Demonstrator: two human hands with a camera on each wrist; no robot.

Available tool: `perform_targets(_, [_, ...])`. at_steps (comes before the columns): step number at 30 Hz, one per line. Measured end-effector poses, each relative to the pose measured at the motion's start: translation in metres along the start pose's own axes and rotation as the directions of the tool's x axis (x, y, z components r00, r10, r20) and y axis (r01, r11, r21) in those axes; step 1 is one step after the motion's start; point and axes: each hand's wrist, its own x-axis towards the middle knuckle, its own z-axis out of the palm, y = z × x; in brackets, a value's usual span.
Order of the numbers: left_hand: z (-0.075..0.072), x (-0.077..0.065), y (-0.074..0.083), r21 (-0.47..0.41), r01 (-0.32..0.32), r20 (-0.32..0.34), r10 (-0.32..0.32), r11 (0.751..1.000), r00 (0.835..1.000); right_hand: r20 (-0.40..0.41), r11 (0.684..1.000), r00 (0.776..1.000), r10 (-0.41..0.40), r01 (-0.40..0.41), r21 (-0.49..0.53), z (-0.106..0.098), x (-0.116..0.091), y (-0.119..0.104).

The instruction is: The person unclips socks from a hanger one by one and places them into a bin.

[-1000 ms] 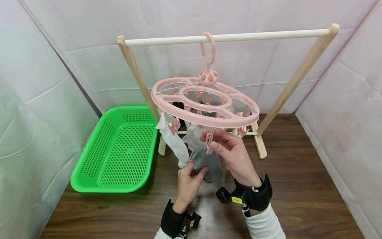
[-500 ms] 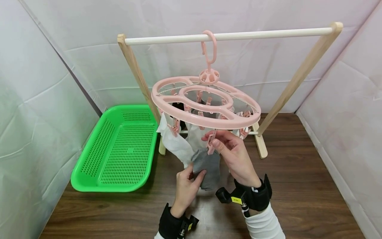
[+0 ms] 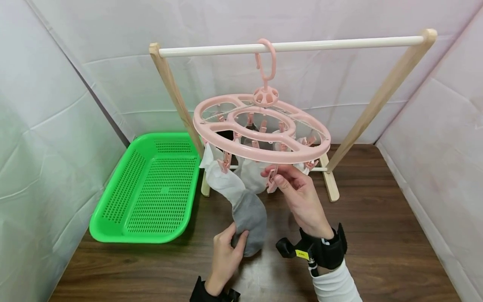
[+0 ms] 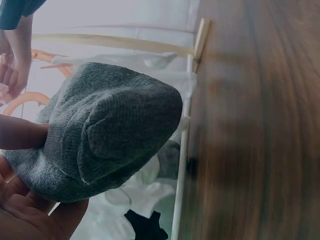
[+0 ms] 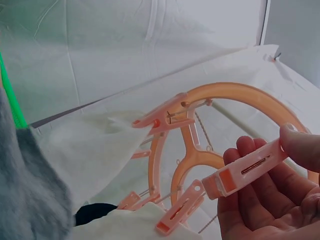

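Observation:
My left hand (image 3: 226, 256) pinches a grey sock (image 3: 250, 220) between thumb and fingers below the pink clip hanger (image 3: 264, 156). In the left wrist view the rounded grey sock end (image 4: 120, 125) faces the camera. White cloth (image 3: 224, 182) runs from a clip at the hanger's left to the grey part; whether they are one piece I cannot tell. My right hand (image 3: 299, 195) holds a pink clothespin (image 3: 271, 180) under the front rim, thumb on one side and fingers on the other. In the right wrist view, no cloth shows in this clothespin's jaws (image 5: 250, 170).
The hanger hooks over a white rod (image 3: 339, 44) on a wooden stand (image 3: 385, 96). Several other clips and hung pieces, white, grey and black, are under it. A green basket (image 3: 141, 237) stands on the dark wooden table (image 3: 385, 235) at left.
My left hand has moved down and slightly left, drawing the grey sock away from the clothespin. The right hand, still holding the clothespin, has shifted slightly right.

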Motion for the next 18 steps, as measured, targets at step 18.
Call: perform_targets(18, [-0.028,-0.021,0.002,0.122,-0.045,0.046,0.039,0.991,0.998,-0.028,0.991,0.992,0.121,-0.122,-0.061,-0.006,-0.005,-0.002])
